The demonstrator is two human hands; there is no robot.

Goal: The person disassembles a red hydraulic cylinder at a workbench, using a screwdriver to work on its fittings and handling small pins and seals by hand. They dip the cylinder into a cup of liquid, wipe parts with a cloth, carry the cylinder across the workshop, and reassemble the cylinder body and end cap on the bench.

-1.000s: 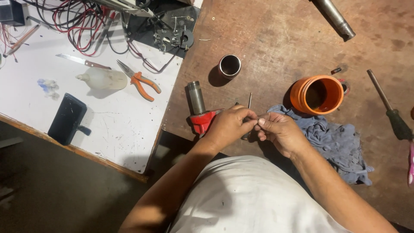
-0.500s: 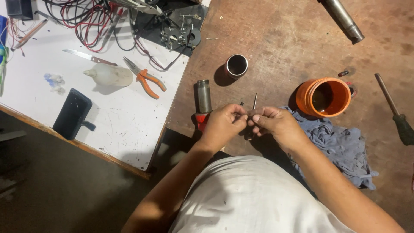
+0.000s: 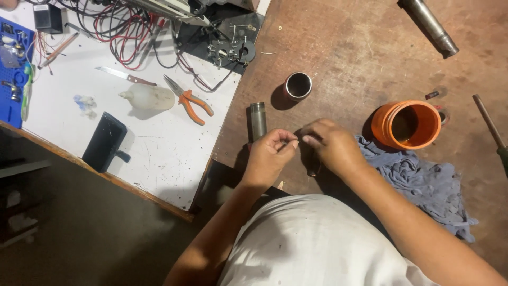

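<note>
Both forearms reach forward from the body and bend inward, so the hands meet over the near edge of the brown worktop [image 3: 338, 47]. The left hand [image 3: 270, 156] is curled, its thumb and forefinger pressed together in a pinch on something too small to make out. The right hand [image 3: 330, 145] is cupped knuckles-up just beside it, its fingertips nearly touching the left pinch; whether it grips anything cannot be told, though a dark stub shows just below its palm. Just beyond the left hand a short metal tube [image 3: 258, 120] lies on the worktop, and farther out stands a small metal ring [image 3: 298, 86]. A grey rag [image 3: 423, 182] lies crumpled under the right forearm, with an orange cup [image 3: 406, 125] at its far edge. Well apart to the left, on the white board [image 3: 159, 153], lie orange-handled pliers [image 3: 190, 99], a pale plastic bottle [image 3: 148, 98] and a black phone [image 3: 105, 142].
</note>
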